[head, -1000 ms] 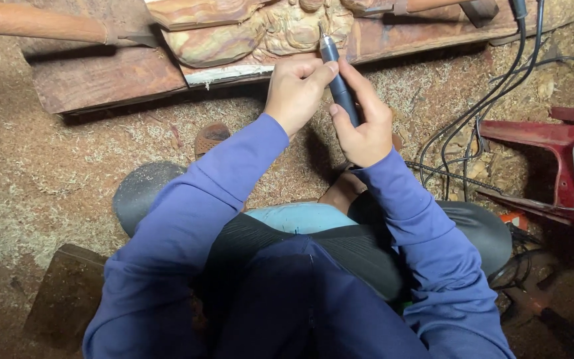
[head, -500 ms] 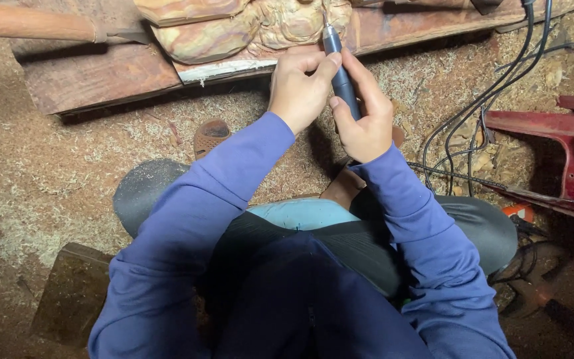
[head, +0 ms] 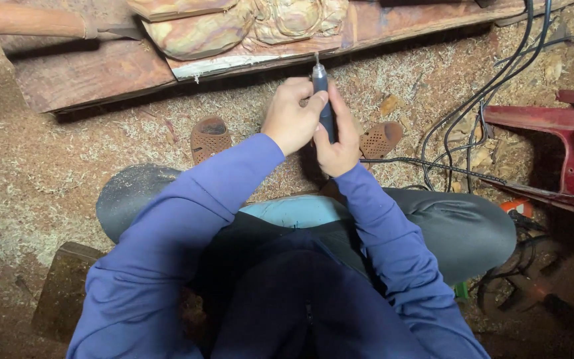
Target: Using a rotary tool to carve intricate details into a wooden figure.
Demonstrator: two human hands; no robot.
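The carving (head: 247, 23) ran off the top edge, so its upper part was not seen. Both hands hid the lower body of the tool (head: 321, 93); its bit was too small to make out. The cables (head: 493, 86) left at the top edge. The red frame (head: 553, 123) was cut off at right.

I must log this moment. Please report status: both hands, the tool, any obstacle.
Left hand and right hand both grip the rotary carving handpiece, bit up. Tip apart from the wood carving. Nothing between.
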